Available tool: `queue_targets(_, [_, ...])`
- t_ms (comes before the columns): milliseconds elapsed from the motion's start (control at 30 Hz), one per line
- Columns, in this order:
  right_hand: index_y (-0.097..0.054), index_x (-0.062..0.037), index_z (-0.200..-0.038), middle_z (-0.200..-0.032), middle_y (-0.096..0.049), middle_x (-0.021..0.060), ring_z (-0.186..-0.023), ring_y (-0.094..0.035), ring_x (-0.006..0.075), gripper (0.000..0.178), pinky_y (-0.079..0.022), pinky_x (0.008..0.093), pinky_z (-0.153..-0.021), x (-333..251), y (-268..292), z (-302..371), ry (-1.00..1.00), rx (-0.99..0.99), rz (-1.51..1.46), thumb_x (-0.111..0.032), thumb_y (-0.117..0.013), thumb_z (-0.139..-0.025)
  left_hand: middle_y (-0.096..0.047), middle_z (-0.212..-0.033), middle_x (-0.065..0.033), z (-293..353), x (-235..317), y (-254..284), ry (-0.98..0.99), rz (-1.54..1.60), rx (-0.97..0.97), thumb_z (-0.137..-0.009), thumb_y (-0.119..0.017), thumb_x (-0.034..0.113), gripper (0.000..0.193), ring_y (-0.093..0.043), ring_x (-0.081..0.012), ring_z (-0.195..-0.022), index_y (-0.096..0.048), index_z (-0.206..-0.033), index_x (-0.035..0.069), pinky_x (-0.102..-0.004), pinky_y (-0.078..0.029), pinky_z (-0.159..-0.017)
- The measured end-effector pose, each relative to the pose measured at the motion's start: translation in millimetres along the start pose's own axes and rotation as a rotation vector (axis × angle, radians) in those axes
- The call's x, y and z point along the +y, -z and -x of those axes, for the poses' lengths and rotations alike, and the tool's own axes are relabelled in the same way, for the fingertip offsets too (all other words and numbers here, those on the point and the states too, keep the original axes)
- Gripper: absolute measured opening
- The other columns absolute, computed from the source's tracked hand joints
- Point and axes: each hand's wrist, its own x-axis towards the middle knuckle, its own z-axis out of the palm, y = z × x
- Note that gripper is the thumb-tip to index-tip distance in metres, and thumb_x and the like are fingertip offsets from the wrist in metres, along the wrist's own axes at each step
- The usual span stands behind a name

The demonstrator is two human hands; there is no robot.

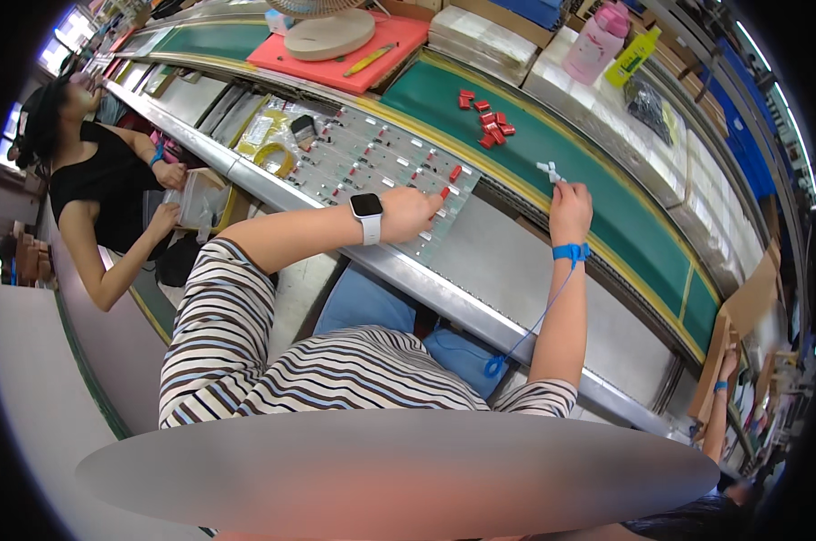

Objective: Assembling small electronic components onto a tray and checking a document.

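Single head-worn fisheye view — looks steeply down over the wearer's torso, close — onto the workbench (516,261).

bright, even light; fisheye-bent, dark edges

Blurred: a grey-pink oval smear (399,473) hides my lap.
Too small: the white piece (548,169) in my right hand (570,209).
Cut off: round beige fan base (328,34) at top edge.

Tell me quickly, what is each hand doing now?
Left hand: closed on a small red part at the clear tray.
Right hand: pinching a small white part.
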Motion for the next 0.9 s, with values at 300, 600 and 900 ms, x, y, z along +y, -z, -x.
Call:
queue_targets(300, [-0.064,-0.0100,-0.083,-0.078,-0.054,0.0073,-0.074,-0.053,0.0271,0.010,-0.045,0.0391,-0.064,0,4,-8,-0.038,-0.079,0.029,-0.016,-0.061,-0.075,-0.059,-0.069,-0.0186,-8,11,2,-0.070,0.094,-0.007,-0.074,-0.063,0.018,0.029,-0.058,-0.0376,-0.069,-0.046,-0.092,0.002,-0.0458,-0.046,-0.061])
queue_targets(600, [-0.060,-0.0087,-0.089,-0.079,-0.053,0.0089,-0.075,-0.054,0.0283,0.013,-0.045,0.0399,-0.064,4,18,-10,0.100,-0.232,0.172,-0.013,-0.058,-0.077,-0.059,-0.069,-0.0174,-59,25,23,-0.217,0.112,-0.026,-0.078,-0.052,0.015,0.014,-0.058,-0.0368,-0.063,-0.052,-0.086,0.003,-0.0454,-0.046,-0.060])
queue_targets(900, [-0.057,-0.0067,-0.084,-0.081,-0.053,0.0116,-0.074,-0.053,0.0302,0.007,-0.045,0.0392,-0.062,-3,32,1,0.045,0.024,-0.078,-0.008,-0.058,-0.077,-0.054,-0.103,-0.0143,-172,-59,27,0.072,-0.266,0.342,-0.078,-0.052,0.017,0.031,-0.047,-0.0343,-0.102,-0.055,-0.109,0.013,-0.0404,-0.043,-0.086])
